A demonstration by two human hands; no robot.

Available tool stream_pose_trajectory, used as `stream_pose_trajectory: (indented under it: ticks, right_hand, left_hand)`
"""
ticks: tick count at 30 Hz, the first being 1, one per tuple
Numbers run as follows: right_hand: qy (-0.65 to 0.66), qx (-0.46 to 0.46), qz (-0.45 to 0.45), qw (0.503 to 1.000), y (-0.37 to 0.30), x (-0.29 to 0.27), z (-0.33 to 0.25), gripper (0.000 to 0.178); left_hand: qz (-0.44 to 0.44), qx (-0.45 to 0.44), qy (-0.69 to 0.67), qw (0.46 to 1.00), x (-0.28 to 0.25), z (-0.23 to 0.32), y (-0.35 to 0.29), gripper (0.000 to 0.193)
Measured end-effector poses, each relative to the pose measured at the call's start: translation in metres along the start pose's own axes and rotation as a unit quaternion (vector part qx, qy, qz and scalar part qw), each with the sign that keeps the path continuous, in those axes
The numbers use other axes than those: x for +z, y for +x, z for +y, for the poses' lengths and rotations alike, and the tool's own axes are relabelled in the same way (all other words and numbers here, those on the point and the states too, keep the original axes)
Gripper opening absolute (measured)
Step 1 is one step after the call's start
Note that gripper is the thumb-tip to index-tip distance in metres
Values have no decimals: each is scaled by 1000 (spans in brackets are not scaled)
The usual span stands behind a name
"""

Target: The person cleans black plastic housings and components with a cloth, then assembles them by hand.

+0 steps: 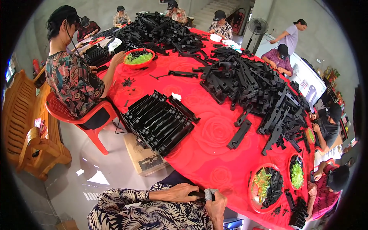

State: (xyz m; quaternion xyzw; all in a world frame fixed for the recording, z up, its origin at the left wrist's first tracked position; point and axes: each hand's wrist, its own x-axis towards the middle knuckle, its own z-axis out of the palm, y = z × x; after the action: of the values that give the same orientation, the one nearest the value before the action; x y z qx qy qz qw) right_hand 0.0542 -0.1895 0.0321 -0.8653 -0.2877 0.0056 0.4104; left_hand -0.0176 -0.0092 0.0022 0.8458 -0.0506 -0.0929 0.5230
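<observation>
Close to my body, at the near edge of the red-covered table, my left hand [182, 193] grips one end of a black plastic part [198, 195]. My right hand [216, 206] closes on its other end, and a grey wrap covers a digit there. Fingers hide much of the part. Ahead and to the left, long black plastic holders [159, 124] lie side by side in a row. A red basin [266, 188] with small black pieces and yellow-green clear pieces stands to the right of my hands.
A large heap of black parts [245, 78] covers the table's right middle; another heap [161, 32] lies farther back. A second basin [296, 171] stands at right. A co-worker sits on a red chair [82, 119] at left; several others work around the table [214, 130]. A cardboard box [143, 157] is on the floor.
</observation>
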Motion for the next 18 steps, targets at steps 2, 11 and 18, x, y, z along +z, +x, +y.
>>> stream_pose_trajectory:
  ticks: [2,11,18]
  right_hand:
    - [39,18,0,999,1,0,2,14]
    - [21,60,-3,998,5,-13,4,15]
    - [70,115,56,989,2,-25,31,16]
  left_hand:
    - [-22,8,20,1000,-5,2,-2,31]
    - [-6,54,30,998,-14,5,-8,33]
    - [-14,60,43,997,-23,13,-6,33]
